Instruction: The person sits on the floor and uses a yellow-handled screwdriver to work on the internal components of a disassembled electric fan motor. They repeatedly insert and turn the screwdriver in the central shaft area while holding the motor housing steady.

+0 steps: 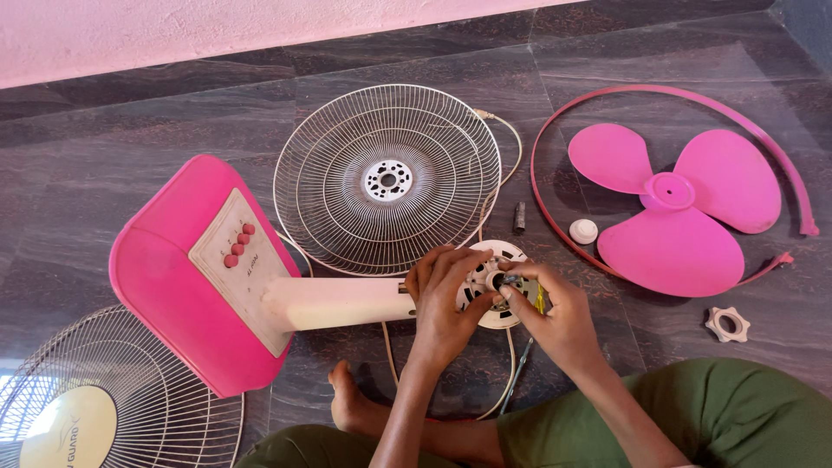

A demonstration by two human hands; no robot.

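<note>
A table fan lies taken apart on a dark stone floor. Its pink base (169, 286) with a white button panel and white neck (334, 302) lies on its side. My left hand (444, 295) grips the white motor housing (485, 286) at the neck's end. My right hand (555, 312) pinches a small metal part with a yellow-green bit at the motor's front; what it is I cannot tell. A dark thin tool (517, 374) lies under my right wrist.
A white wire rear grille (386, 178) lies behind the motor. Right of it lie the pink three-blade propeller (676, 208), pink rim ring (555, 130), white cap (583, 230), white nut (726, 324) and a small dark cylinder (519, 216). The front grille (104, 399) sits bottom left.
</note>
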